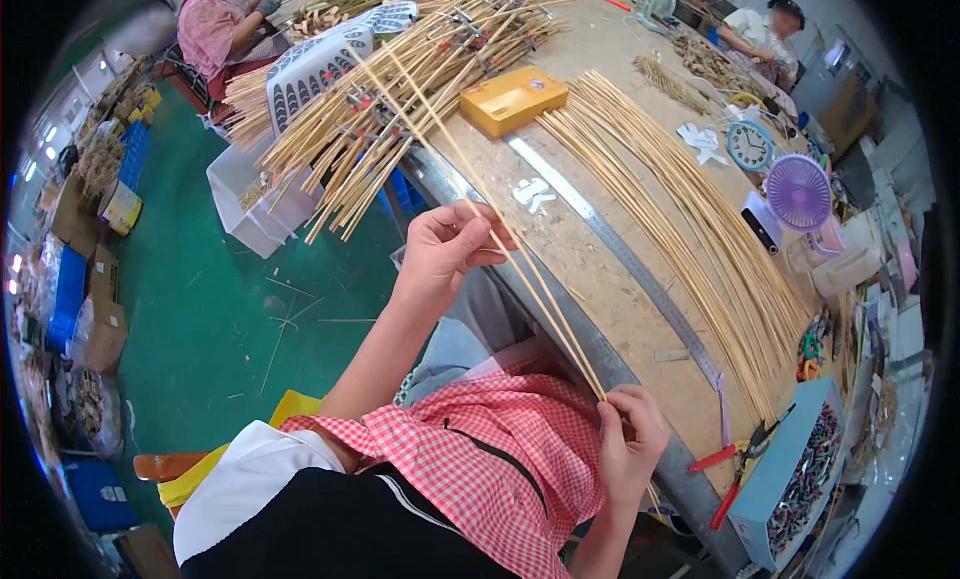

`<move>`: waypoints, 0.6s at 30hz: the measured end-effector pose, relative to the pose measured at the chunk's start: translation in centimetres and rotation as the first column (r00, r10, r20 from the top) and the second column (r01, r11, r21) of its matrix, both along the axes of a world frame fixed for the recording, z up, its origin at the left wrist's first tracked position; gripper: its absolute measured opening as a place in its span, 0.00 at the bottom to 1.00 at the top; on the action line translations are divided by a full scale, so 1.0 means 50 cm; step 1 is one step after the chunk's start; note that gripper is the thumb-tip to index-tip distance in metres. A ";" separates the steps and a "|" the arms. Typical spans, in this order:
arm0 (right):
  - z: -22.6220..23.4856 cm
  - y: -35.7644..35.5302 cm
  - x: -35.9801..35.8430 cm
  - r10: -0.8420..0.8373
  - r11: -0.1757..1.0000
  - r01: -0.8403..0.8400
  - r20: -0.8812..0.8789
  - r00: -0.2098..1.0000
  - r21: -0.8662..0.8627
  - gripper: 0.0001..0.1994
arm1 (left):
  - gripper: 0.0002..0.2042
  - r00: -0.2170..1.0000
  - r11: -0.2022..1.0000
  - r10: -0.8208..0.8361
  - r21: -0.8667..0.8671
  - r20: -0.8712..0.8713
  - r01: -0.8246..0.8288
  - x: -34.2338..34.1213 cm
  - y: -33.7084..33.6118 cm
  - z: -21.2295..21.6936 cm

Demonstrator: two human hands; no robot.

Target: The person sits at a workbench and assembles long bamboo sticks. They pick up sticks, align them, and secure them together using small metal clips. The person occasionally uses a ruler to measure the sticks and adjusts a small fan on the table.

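Sticks (585,364), two, thin, straw-coloured, slanting over the table's grey edge (692,489): left hand (455,247) pinches with thumb and fingertips partway along, right hand (636,439) pinches both lower down, where they converge. On the tan tabletop (612,297): one flat metal ruler (622,247), one smooth yellow box (515,101).

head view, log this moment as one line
left hand: holding thin sticks; right hand: pinching them lower down; steel ruler: flat on table; yellow box: on table
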State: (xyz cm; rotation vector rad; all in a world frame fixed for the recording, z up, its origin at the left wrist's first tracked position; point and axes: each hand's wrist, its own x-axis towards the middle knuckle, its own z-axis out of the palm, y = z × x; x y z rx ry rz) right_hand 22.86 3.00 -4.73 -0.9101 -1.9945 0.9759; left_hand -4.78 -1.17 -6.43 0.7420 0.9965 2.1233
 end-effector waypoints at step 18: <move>-0.011 -0.015 0.029 -0.216 0.906 0.168 0.083 0.973 0.387 0.09 | 0.10 0.995 0.993 -0.035 -0.107 0.090 0.045 -0.007 0.003 -0.057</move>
